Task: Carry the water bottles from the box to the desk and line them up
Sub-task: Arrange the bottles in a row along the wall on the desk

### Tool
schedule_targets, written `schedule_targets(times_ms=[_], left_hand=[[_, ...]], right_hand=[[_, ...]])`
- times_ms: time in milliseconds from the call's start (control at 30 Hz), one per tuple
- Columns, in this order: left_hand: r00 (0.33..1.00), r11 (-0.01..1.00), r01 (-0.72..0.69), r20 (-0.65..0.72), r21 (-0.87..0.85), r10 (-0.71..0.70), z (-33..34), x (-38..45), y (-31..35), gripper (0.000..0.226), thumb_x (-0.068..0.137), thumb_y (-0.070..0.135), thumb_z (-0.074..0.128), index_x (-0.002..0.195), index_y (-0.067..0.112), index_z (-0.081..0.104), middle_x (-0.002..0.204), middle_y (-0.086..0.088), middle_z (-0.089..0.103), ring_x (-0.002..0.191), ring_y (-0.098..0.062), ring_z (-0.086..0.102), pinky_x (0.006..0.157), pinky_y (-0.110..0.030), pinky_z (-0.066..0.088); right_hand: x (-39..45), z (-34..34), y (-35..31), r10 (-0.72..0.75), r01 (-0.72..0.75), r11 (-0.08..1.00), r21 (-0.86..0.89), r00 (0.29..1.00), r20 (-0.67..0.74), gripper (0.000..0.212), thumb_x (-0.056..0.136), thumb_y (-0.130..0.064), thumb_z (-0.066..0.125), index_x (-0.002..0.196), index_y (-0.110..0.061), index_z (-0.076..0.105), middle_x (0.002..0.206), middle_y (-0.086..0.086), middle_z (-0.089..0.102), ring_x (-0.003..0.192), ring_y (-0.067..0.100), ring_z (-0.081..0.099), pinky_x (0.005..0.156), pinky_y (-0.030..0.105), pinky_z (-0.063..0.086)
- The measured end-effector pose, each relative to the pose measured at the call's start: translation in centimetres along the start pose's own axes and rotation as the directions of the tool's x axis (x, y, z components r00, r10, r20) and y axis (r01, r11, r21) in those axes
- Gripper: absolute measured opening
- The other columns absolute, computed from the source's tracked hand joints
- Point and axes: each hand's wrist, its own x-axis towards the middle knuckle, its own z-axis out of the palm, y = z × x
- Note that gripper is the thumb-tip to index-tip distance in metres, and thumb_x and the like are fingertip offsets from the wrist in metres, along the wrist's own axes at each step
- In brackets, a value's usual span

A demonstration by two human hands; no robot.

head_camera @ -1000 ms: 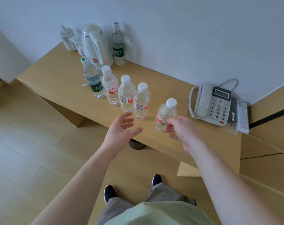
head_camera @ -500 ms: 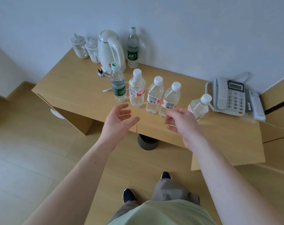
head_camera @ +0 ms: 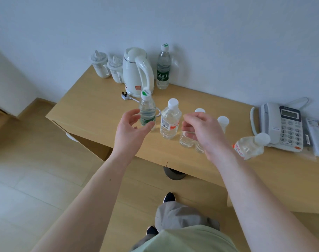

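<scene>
Several water bottles stand in a row near the front of the wooden desk [head_camera: 93, 113]. The green-label bottle [head_camera: 147, 108] is leftmost, and a red-label bottle [head_camera: 170, 120] stands to its right. Two more, of which mainly the white caps [head_camera: 200, 110] [head_camera: 223, 120] show, are partly hidden behind my right hand [head_camera: 204, 131]. The rightmost bottle [head_camera: 249, 146] leans to the right. My left hand [head_camera: 131, 128] is cupped beside the green-label bottle, thumb in front of its base, gripping nothing. My right hand's fingers are loosely curled and hold nothing. The box is out of view.
At the back of the desk stand a white kettle [head_camera: 137, 71], two lidded cups [head_camera: 107, 67] and another green-label bottle [head_camera: 163, 68]. A telephone [head_camera: 280, 126] and a remote [head_camera: 317, 139] lie at the right. A plug and cord [head_camera: 126, 96] lie behind the row.
My right hand has left the rightmost bottle and moved left in front of the middle bottles. My left hand has risen to the green-label bottle. The view has shifted left.
</scene>
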Motion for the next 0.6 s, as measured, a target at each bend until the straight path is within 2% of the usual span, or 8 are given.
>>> schedule_targets(times_ms=[100,233,400,500,600], left_hand=[[1.000,1.000,0.021,-0.005,-0.004,-0.021,0.3,2.5,0.4,0.059,0.078,0.041,0.086,0.125,0.046,0.052,0.114,0.031,0.058,0.107,0.024,0.047,0.080,-0.011,0.039],[1.000,0.999,0.029,0.006,-0.016,-0.029,1.2,5.1,0.7,0.062,0.078,0.039,0.087,0.127,0.046,0.049,0.114,0.034,0.056,0.109,0.025,0.046,0.082,-0.012,0.039],[0.998,0.998,0.027,0.047,0.061,-0.030,1.8,7.8,1.1,0.057,0.080,0.038,0.084,0.126,0.044,0.051,0.113,0.036,0.056,0.104,0.027,0.047,0.079,-0.009,0.037],[0.993,0.987,0.022,0.110,0.160,-0.040,1.7,9.2,1.3,0.046,0.084,0.039,0.081,0.123,0.041,0.056,0.102,0.036,0.059,0.090,0.028,0.051,0.072,-0.009,0.036],[0.983,0.970,-0.006,0.180,0.242,-0.039,1.5,10.7,1.3,0.025,0.085,0.039,0.079,0.106,0.039,0.065,0.089,0.032,0.068,0.085,0.015,0.062,0.064,-0.015,0.041]], right_hand=[[2.2,0.3,-1.6,-0.021,0.021,1.000,-0.005,1.000,0.005,0.014,0.084,-0.034,0.066,0.089,-0.022,0.072,0.083,0.001,0.074,0.090,0.025,0.071,0.098,0.057,0.054],[4.5,0.4,-3.2,-0.042,0.042,0.999,-0.011,0.999,0.001,0.022,0.079,-0.037,0.065,0.092,-0.021,0.072,0.092,0.007,0.076,0.101,0.031,0.071,0.098,0.056,0.054],[6.9,0.6,-3.8,-0.045,0.045,0.999,-0.004,0.999,-0.003,0.017,0.083,-0.034,0.065,0.091,-0.022,0.072,0.080,-0.004,0.074,0.097,0.028,0.073,0.098,0.053,0.055],[8.3,1.3,-4.2,-0.025,0.025,1.000,-0.002,1.000,-0.014,0.021,0.077,-0.039,0.065,0.090,-0.023,0.072,0.077,-0.006,0.073,0.095,0.028,0.073,0.097,0.054,0.055],[9.8,1.9,-4.4,-0.007,0.007,1.000,0.000,0.999,-0.040,0.024,0.074,-0.041,0.065,0.090,-0.025,0.072,0.076,-0.008,0.074,0.095,0.027,0.073,0.097,0.053,0.056]])
